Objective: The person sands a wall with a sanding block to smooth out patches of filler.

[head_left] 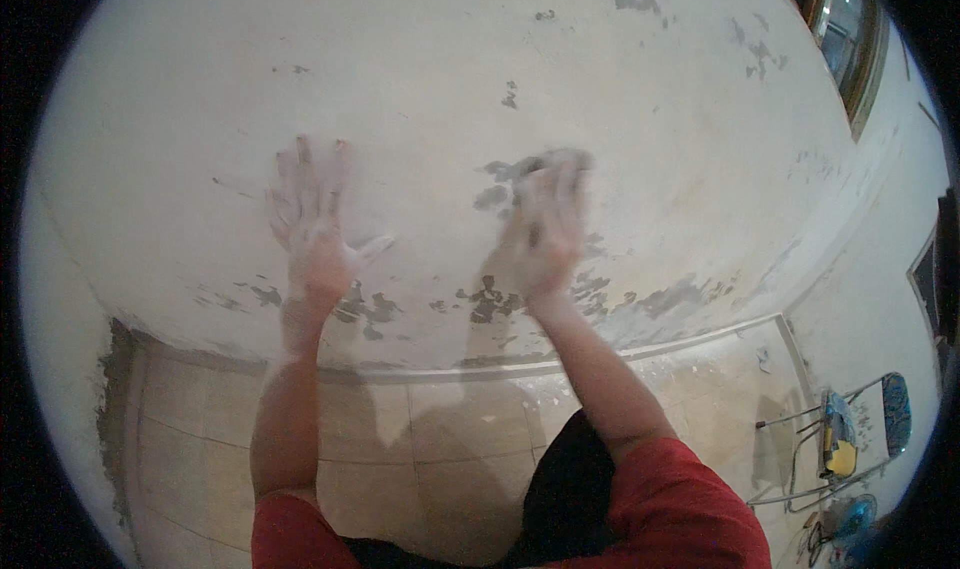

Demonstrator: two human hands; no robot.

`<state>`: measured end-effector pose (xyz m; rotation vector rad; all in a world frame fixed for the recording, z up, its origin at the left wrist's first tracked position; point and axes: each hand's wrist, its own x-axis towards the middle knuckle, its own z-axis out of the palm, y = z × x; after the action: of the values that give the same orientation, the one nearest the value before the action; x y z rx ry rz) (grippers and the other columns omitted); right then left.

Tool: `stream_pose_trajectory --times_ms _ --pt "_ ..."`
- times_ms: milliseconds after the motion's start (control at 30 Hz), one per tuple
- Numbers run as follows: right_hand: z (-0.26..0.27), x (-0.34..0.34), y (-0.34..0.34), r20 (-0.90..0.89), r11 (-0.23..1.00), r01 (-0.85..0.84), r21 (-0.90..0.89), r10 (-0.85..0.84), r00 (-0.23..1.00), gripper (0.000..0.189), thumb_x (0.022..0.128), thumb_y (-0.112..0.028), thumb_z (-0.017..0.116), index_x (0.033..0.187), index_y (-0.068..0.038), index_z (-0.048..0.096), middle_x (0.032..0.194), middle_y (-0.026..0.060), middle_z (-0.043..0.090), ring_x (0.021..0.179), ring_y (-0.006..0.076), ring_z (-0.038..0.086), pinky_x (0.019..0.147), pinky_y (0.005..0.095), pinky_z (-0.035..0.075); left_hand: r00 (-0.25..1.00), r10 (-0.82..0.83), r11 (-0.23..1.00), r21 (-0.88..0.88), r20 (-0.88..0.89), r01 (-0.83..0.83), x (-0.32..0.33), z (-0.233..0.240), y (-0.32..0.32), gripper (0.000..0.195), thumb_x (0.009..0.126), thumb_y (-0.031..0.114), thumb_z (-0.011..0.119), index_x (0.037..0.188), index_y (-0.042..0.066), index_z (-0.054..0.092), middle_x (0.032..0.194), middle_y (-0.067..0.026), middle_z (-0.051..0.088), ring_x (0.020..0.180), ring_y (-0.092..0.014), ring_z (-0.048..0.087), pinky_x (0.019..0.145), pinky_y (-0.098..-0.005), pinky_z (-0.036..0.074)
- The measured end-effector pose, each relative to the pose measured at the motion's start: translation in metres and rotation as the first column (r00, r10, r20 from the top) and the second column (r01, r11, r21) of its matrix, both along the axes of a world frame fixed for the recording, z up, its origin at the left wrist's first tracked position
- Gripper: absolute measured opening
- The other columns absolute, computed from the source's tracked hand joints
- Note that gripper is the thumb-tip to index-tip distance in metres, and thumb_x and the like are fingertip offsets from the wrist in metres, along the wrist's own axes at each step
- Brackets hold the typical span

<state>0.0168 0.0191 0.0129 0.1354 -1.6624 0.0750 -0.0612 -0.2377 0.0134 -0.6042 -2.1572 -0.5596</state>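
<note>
A white plastered wall [420, 118] with grey patches of flaked paint stands in front of me. My left hand [311, 216] is spread flat against it, whitened with dust and holding nothing. To the right, my right hand [553, 216] lies against the wall with its fingers close together, blurred by motion. Under its fingers a flat grey piece [583, 159] shows at the tips, partly hidden; its exact kind cannot be told. A grey bare patch [492, 197] is just left of that hand.
Beige floor tiles [360, 486] meet the wall at a low skirting [450, 374]; pale flakes lie there. At right stand a metal-framed folding chair [836, 434] and a blue fan-like object [851, 516]. A wood-framed window [847, 51] is at upper right.
</note>
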Motion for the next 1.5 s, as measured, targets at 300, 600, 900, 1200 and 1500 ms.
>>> stream_pose_trajectory --times_ms 300,600,900,1200,1500 --pt "-0.013 0.011 0.071 0.158 0.966 0.092 0.242 -0.133 0.979 0.039 0.096 -0.009 0.059 0.134 -0.008 0.069 0.154 0.0158 0.055 0.147 0.0341 0.047 0.119 0.0545 0.036 1.000 -0.006 1.000 -0.014 0.007 0.006 0.002 0.000 0.001 0.131 0.061 0.043 0.093 0.168 0.021 0.019 0.174 -0.0232 0.006 0.159 -0.047 0.004 0.124 -0.0656 0.008" --pt "-0.029 0.007 0.032 0.205 0.993 -0.047 0.105 0.025 0.978 0.035 0.103 -0.022 0.058 0.136 -0.019 0.070 0.152 0.0116 0.058 0.146 0.0370 0.047 0.120 0.0540 0.035 0.999 -0.037 0.999 0.008 -0.023 0.037 -0.001 -0.005 0.003 0.131 0.060 0.040 0.093 0.168 0.022 0.022 0.173 -0.0249 0.005 0.159 -0.049 0.003 0.123 -0.0686 0.007" --pt "0.008 0.031 0.101 -0.035 0.957 0.280 0.075 -0.278 0.960 0.030 0.095 -0.004 0.061 0.121 -0.001 0.076 0.141 0.0220 0.065 0.141 0.0401 0.053 0.115 0.0538 0.038 1.000 -0.023 1.000 0.018 0.009 0.023 0.007 -0.002 0.017 0.137 0.055 0.042 0.095 0.168 0.024 0.021 0.173 -0.0258 0.003 0.159 -0.049 -0.001 0.122 -0.0701 0.003" --pt "-0.036 0.023 0.059 0.296 0.917 0.016 0.398 -0.145 0.944 0.036 0.103 -0.019 0.056 0.136 -0.018 0.068 0.156 0.0049 0.054 0.146 0.0297 0.048 0.121 0.0510 0.036 1.000 -0.010 1.000 0.016 0.023 0.010 0.003 -0.001 0.022 0.138 0.055 0.039 0.096 0.169 0.023 0.019 0.173 -0.0262 -0.001 0.159 -0.049 -0.004 0.122 -0.0698 0.000" --pt "-0.018 0.015 0.079 -0.078 0.968 0.226 0.110 -0.218 0.973 0.034 0.092 -0.012 0.069 0.125 -0.011 0.075 0.140 0.0150 0.067 0.124 0.0392 0.057 0.102 0.0459 0.046 0.996 -0.086 0.995 0.049 0.007 0.086 0.007 -0.003 0.021 0.132 0.061 0.038 0.096 0.168 0.029 0.020 0.174 -0.0220 -0.001 0.158 -0.050 -0.005 0.122 -0.0733 0.000"
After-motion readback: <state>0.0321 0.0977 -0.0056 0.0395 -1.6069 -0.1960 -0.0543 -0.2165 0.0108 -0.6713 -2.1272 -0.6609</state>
